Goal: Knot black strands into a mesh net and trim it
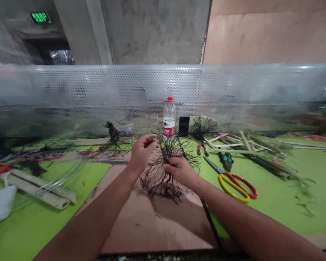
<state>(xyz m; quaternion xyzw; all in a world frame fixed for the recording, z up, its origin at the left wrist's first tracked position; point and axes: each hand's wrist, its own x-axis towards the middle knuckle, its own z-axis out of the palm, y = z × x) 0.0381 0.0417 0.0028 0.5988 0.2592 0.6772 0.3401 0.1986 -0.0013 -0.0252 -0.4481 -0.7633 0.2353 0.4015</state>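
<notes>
A tangled bundle of thin black wiry strands (159, 177) hangs over a brown board (152, 217) in the middle of the green table. My right hand (180, 170) is closed round the bundle's middle, holding it up. My left hand (142, 148) is raised just left of the bundle's top, fingers curled and pinched on a few strand tips. Both forearms reach in from the bottom of the view.
Yellow-and-red scissors (232, 181) lie right of the board, with green pliers (226, 159) and red-handled cutters (202, 146) behind. A water bottle (168, 117) and a dark phone (183, 126) stand by the perforated metal screen (97, 90). Bamboo tubes (38, 188) lie left, sticks at right.
</notes>
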